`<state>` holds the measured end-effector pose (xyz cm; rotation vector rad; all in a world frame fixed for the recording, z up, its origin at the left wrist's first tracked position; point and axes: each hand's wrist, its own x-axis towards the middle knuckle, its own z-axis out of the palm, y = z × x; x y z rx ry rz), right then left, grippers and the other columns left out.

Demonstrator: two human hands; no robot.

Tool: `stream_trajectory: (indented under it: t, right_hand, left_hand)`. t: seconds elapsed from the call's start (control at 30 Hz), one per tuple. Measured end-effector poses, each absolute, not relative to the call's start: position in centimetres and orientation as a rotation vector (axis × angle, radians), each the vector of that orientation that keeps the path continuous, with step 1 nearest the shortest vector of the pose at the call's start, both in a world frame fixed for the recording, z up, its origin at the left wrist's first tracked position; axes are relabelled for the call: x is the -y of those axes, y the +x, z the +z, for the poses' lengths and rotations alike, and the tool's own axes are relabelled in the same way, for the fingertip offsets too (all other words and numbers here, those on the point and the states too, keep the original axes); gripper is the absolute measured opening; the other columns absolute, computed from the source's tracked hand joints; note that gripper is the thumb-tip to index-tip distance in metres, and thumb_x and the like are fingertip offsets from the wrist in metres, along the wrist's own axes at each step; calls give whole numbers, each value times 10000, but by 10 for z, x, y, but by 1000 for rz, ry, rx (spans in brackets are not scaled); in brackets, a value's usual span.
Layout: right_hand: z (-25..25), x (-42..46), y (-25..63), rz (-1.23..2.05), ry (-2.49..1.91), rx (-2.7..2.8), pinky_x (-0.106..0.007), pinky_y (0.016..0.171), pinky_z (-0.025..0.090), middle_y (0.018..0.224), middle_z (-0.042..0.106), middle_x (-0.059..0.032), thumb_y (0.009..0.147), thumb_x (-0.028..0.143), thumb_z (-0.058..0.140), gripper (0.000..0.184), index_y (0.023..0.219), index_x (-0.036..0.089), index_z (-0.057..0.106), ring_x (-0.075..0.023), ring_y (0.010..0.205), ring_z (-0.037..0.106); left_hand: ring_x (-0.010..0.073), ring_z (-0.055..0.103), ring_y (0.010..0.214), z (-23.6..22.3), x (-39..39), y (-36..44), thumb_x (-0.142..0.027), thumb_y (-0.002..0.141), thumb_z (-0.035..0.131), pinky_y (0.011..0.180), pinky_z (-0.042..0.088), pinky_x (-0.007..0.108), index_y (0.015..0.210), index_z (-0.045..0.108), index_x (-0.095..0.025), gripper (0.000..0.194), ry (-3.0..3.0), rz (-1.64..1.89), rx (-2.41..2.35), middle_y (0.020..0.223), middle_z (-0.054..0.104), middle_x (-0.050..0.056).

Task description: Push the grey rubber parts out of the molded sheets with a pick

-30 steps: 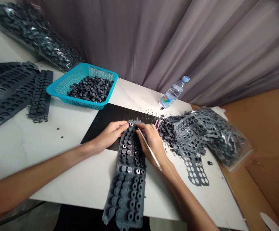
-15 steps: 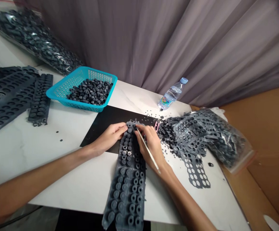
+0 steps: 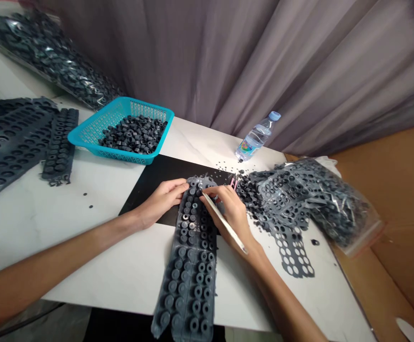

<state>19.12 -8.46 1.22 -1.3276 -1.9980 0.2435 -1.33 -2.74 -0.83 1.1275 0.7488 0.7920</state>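
Centrally, a strip is gripped at its far end by one hand and met there by a tool

Head view, the clock centred on the strip's far end: the strip (image 3: 192,259), dark and studded with rows of round pieces, is laid towards 6 o'clock, its far end on a black mat (image 3: 157,171) and its near end stretched past the edge of the white table (image 3: 121,270). At 8 o'clock, the strip's edge is pinched between thumb and fingers of the left hand (image 3: 164,197). At 4 o'clock, a slim white tool (image 3: 226,225) is clasped pen-fashion in the right hand (image 3: 230,204); its tip is pointed at the far end, though whether a piece is touched cannot be told.

A blue basket (image 3: 121,156), part-filled with loose pieces (image 3: 135,135), is seen at 10 o'clock; beyond it a clear bag (image 3: 50,57) of dark parts is placed. At 9 o'clock, a short strip (image 3: 60,147) is set beside larger sheets (image 3: 10,142). A bottle (image 3: 255,140) is stood at 2 o'clock. Towards 3 o'clock, pink handles (image 3: 233,184) are glimpsed, then a heap of holed sheets (image 3: 281,190) and a second bag (image 3: 345,209). Behind everything, a grey curtain (image 3: 192,57) is hung.
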Motion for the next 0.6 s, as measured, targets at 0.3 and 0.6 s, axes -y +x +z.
stream_trajectory:
  t: [0.3,0.6]
  right_hand:
    - [10,82,190,246,-1386,1958,-384,888,536,1048,691,-52,1046,352,575,170,1178,255,619,-229,985,635]
    - [13,79,188,157,-1370,2068,-437,936,521,1084,683,-98,1077,318,474,256,1279,225,600,-263,1024,602]
  left_hand:
    - [188,627,970,-10,27,-13,-432,976,624,918,473,327,959,651,-183,251,1182,782,-740,947,657,11]
    - [211,645,999,-6,30,-12,-485,954,643,925,504,344,977,677,-179,308,1179,818,-763,972,682,31]
